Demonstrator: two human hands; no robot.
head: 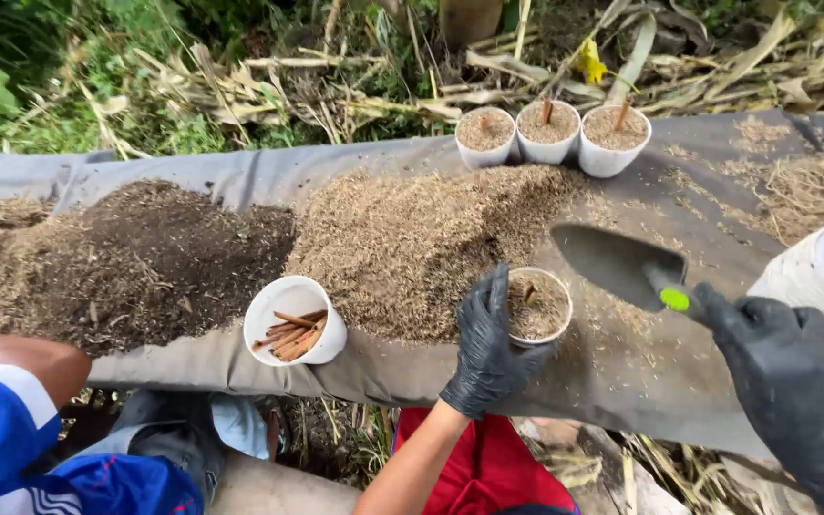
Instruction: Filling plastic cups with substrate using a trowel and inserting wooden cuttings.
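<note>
My left hand [486, 349], in a black glove, grips the side of a small white cup [539, 305] partly filled with tan husk mix and standing on the grey cloth [622, 372]. My right hand [798, 381], also gloved in black, holds a dark hand trowel [617, 259] with a green spot on its handle; the empty blade hovers just right of the cup. A large heap of tan husks [422, 238] lies behind the cup.
Three filled white cups [547, 133] with sticks in them stand at the back. A tipped white cup [295, 322] holds brown sticks. Dark soil [135, 257] is heaped at left. Another person's knee in blue shorts [11, 401] is at lower left, and a white sack [822, 272] at right.
</note>
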